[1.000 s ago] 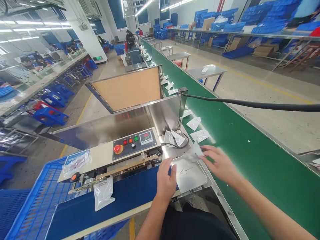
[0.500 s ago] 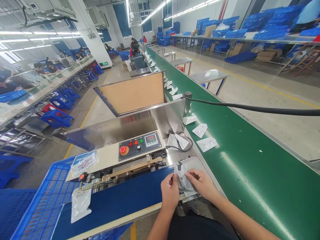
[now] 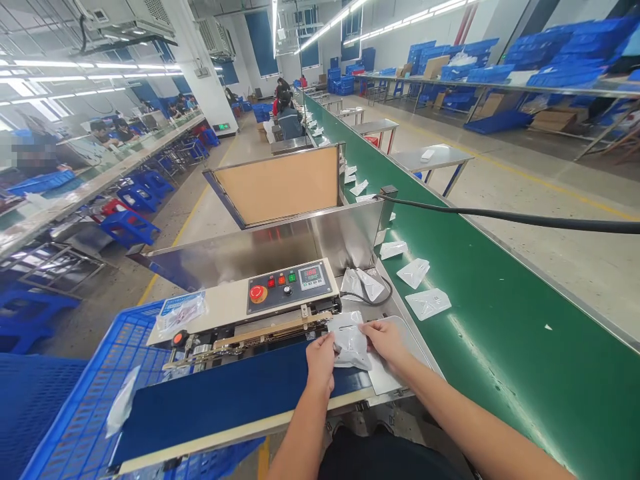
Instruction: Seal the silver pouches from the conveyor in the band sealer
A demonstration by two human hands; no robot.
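Pouch [image 3: 350, 341] is pinched from both sides, with the fingers pressed flat against it: left hand [image 3: 320, 365] on its left edge, right hand [image 3: 385, 343] on its right. It sits at the end of the blue belt [image 3: 215, 407], just beside the sealer [image 3: 225, 308] and partly over a steel plate [image 3: 395, 360]. More pouches [image 3: 427, 304] lie on the green conveyor [image 3: 480, 347] to the right, and a blue crate [image 3: 100, 373] sits left of the belt.
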